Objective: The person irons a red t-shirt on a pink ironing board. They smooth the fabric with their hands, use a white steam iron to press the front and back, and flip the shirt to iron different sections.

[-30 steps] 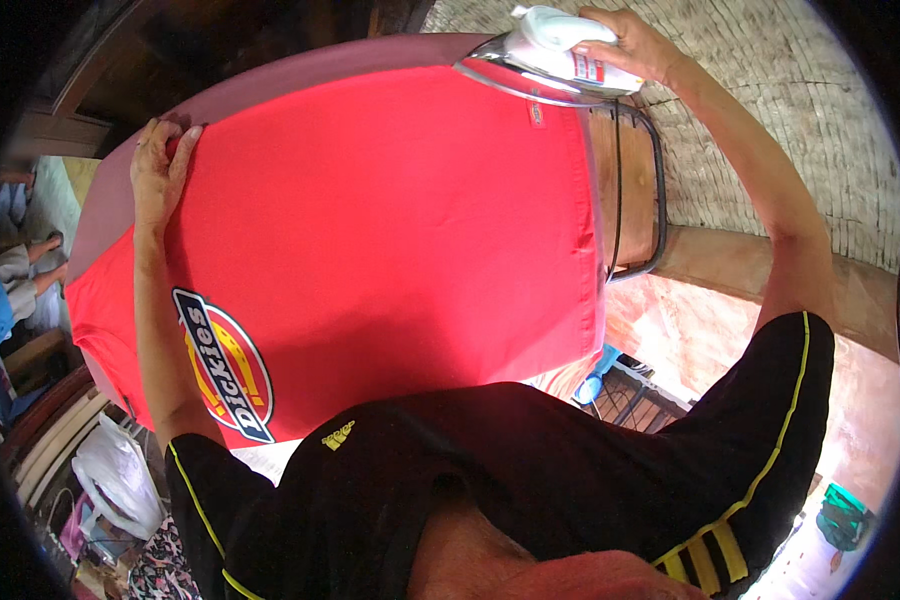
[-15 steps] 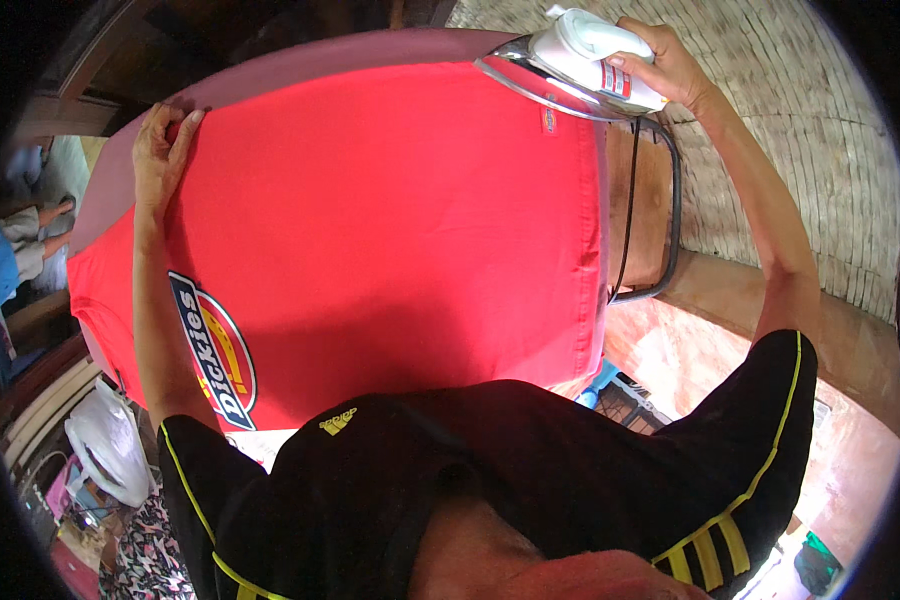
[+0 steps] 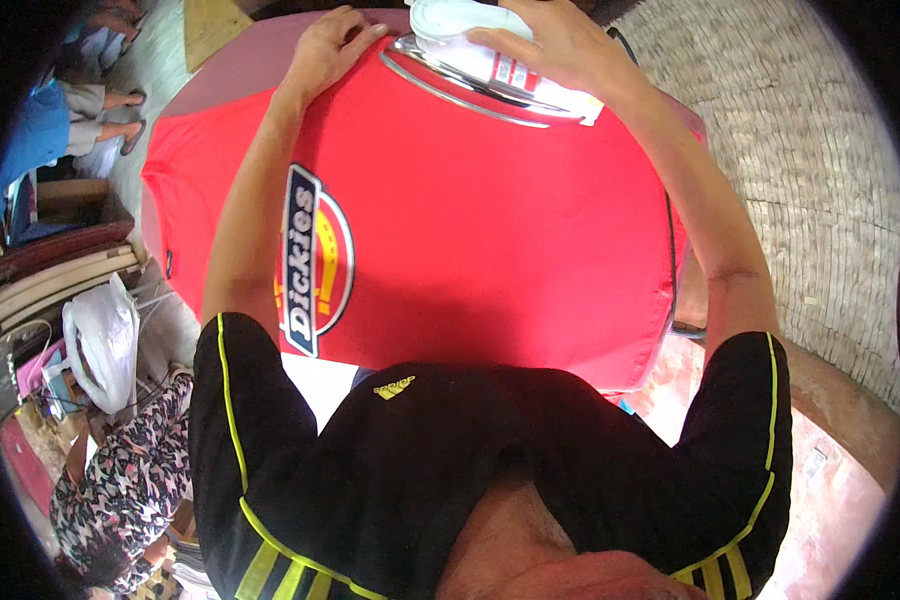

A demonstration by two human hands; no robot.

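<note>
Right hand: the right hand (image 3: 555, 45) grips the white handle of a clothes iron (image 3: 490, 65), fingers wrapped over the top of it.
Iron: white body with a shiny metal soleplate rim, lying at the far edge of the red garment, its base down on the cloth.
Left hand: the left hand (image 3: 332, 42) lies flat on the far left part of the cloth, fingers spread a little and pressing down, just beside the iron's tip; it holds nothing.
Garment: a red T-shirt (image 3: 490, 240) spread smooth over a board, with an oval printed badge (image 3: 315, 262) in blue, yellow and red lying under the left forearm.
Board: a pinkish padded ironing surface (image 3: 225, 75) shows beyond the shirt at the upper left.
Surroundings: a white plastic bag (image 3: 100, 345) hangs at the left; a brick floor (image 3: 820, 180) lies to the right.
Wearer: black shirt with yellow piping fills the lower part of the view.
</note>
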